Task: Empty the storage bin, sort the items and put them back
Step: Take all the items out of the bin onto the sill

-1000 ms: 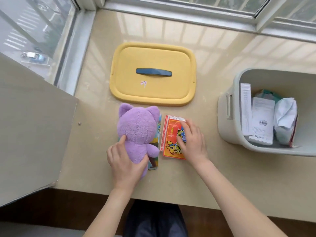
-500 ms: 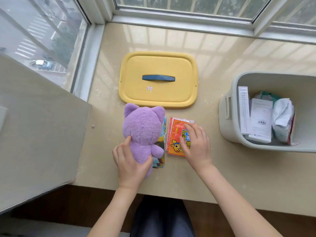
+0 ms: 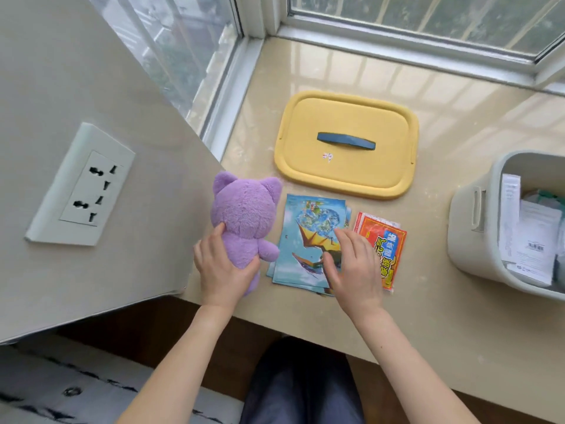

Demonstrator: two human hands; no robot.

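Holding the purple plush toy (image 3: 244, 215) round its body, the left hand (image 3: 224, 270) sits at the left, close to the wall (image 3: 91, 71) and the near edge of the table (image 3: 428, 316). Just right lie the picture cards (image 3: 305, 231), long side running near to far, with the right hand (image 3: 356, 270) flat and loose on top. A red packet (image 3: 389, 243) lies just beside them. The storage bin (image 3: 470, 237) stands well apart on the right, papers (image 3: 533, 240) inside. The right hand is nearer it, with bare table between.

A white wall socket (image 3: 81, 185) (two outlets) at left; windows (image 3: 428, 19) edge the beige sill (image 3: 458, 316).
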